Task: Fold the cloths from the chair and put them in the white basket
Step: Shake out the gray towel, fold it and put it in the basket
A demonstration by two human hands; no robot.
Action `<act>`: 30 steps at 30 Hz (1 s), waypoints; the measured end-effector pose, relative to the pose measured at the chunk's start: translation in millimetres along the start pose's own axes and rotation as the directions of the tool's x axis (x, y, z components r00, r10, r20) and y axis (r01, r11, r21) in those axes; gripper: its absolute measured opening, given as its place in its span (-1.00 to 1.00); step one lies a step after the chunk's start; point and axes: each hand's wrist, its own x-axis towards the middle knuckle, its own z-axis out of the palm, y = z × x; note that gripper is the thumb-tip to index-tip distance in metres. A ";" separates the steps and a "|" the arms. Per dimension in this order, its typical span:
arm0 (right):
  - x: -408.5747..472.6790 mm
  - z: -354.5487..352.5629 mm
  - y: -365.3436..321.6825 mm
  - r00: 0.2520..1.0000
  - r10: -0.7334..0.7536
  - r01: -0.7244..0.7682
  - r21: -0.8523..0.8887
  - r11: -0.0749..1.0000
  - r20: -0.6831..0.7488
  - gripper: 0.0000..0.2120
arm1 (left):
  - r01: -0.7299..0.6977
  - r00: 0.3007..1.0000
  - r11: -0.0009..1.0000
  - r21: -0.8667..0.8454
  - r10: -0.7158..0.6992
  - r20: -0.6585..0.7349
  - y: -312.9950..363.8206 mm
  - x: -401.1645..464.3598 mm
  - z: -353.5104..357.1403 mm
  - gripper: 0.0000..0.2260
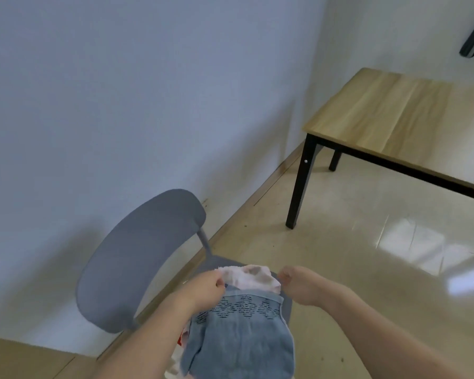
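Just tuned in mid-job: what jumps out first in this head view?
Low in the middle, both hands hold up a blue cloth by its top corners, the left hand on one and the right hand on the other, over the grey chair. A pink cloth lies on the seat just behind it. At upper right stands a wooden table with black legs; no white basket shows.

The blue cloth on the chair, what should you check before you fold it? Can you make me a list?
1. Left hand pinches the blue cloth corner: ok.
2. Right hand pinches the other corner: ok.
3. Top edge pulled flat between the hands: ok.
4. Pink cloth underneath not caught up: cannot tell.
5. White basket in view: not ok.
6. Wooden table top bare where visible, for folding: ok.
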 end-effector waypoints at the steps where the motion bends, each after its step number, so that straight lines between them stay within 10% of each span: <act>1: 30.9 20.9 9.3 1.000 0.006 -0.006 0.003 1.000 0.020 -0.61 | -0.019 0.999 1.000 0.025 0.018 0.032 -15.1 28.2 17.2 -0.83; 6: 132.6 101.3 45.4 0.999 -0.021 0.023 -0.073 0.997 0.026 -0.54 | -0.133 0.974 0.980 0.150 0.102 0.203 -64.3 117.9 73.3 -0.76; 13: 177.2 140.5 71.9 0.976 -0.163 0.111 -0.316 0.942 -0.144 -0.78 | -0.213 0.975 0.821 0.529 0.215 0.059 -84.7 161.8 113.1 -0.61; 30: 11.1 150.8 48.3 0.744 -0.202 0.017 -0.285 0.958 -0.636 -0.91 | -0.365 0.852 0.877 0.312 0.450 -0.268 -97.7 17.2 67.5 -0.69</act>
